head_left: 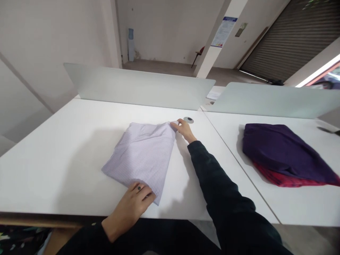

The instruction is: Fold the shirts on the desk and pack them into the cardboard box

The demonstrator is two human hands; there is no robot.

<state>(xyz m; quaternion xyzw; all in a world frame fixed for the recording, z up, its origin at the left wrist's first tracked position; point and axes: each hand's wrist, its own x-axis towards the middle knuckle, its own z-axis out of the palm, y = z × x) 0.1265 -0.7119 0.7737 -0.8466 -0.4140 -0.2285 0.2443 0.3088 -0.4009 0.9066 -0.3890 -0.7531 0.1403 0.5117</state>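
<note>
A folded, finely striped pale lilac cloth (145,152), likely a garment, lies on the white table in front of me. My right hand (183,128) pinches its far right corner between thumb and fingers, and that corner is lifted slightly. At the near edge, my left hand (135,202) rests with bent fingers on the cloth close to its near right corner. A ring shows on one of its fingers. Whether the left fingertips grip the fabric or only press on it is hard to see, since the hand covers them.
Right of the table seam, a folded dark purple cloth (278,148) lies over a red one (289,180). Frosted divider panels (143,86) (273,101) stand along the table's back edge. A round cable hole (188,120) sits just beyond my right hand. The white table (39,170) ends near my body.
</note>
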